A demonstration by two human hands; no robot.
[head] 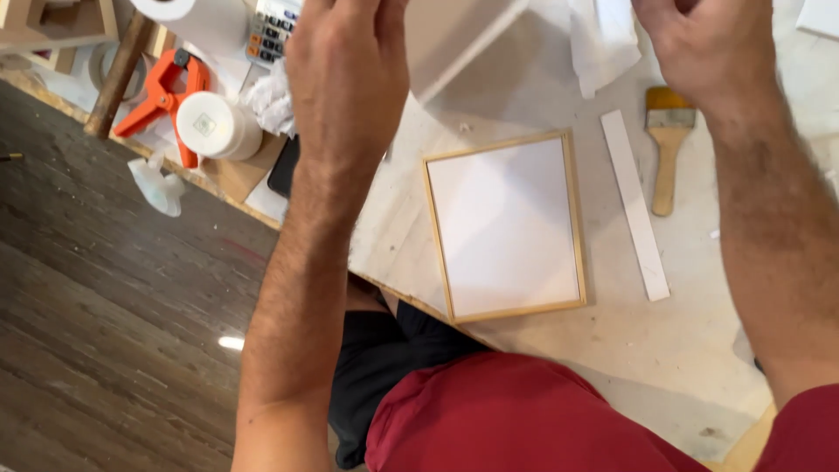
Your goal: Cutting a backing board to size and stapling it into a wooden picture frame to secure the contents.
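My left hand (350, 74) is raised over the table, fingers curled around the edge of a pale flat board (459, 35) that tilts up out of the top of the frame. My right hand (699, 44) is also raised at the top right, fingers closed next to a crumpled white cloth (603, 39) that hangs from it; the grip itself is cut off by the frame edge. Below and between the hands, a thin wooden picture frame (505, 227) with a white panel inside lies flat on the worktable (664, 350).
A white strip (635, 205) and a paintbrush (669, 144) lie right of the frame. At the left edge sit an orange clamp (162, 92), a white round container (218, 125), a calculator (273, 31), a wooden handle (114, 79) and a black phone (284, 166). Dark wood floor (105, 306) lies below.
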